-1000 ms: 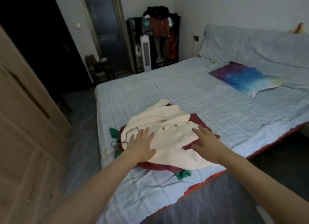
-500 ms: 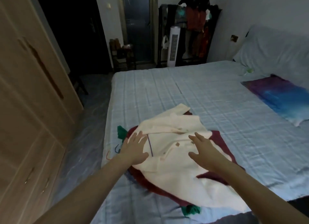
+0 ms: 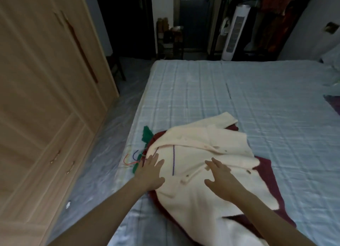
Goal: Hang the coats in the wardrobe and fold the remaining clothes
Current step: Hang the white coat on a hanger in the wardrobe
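A cream coat [image 3: 202, 164] lies spread on top of a pile at the near-left corner of the bed [image 3: 239, 91], over a dark red garment [image 3: 266, 174] with a green garment [image 3: 147, 135] poking out at ten o'clock from the pile. Both hands are open with fingers spread, gripping nothing. The left hand [image 3: 150, 172] rests at the coat's left edge, around nine o'clock of the pile; the right hand [image 3: 220, 177] hovers over or lies on the coat's front near its buttons, and I cannot tell whether it touches. Thin coloured hangers [image 3: 133, 158] show just left of the left hand. The step looks like taking up the top coat for hanging. Next would be gathering it at collar or shoulders, fitting a hanger, and carrying it to the wardrobe [image 3: 46, 80] at nine o'clock, whose doors appear closed.
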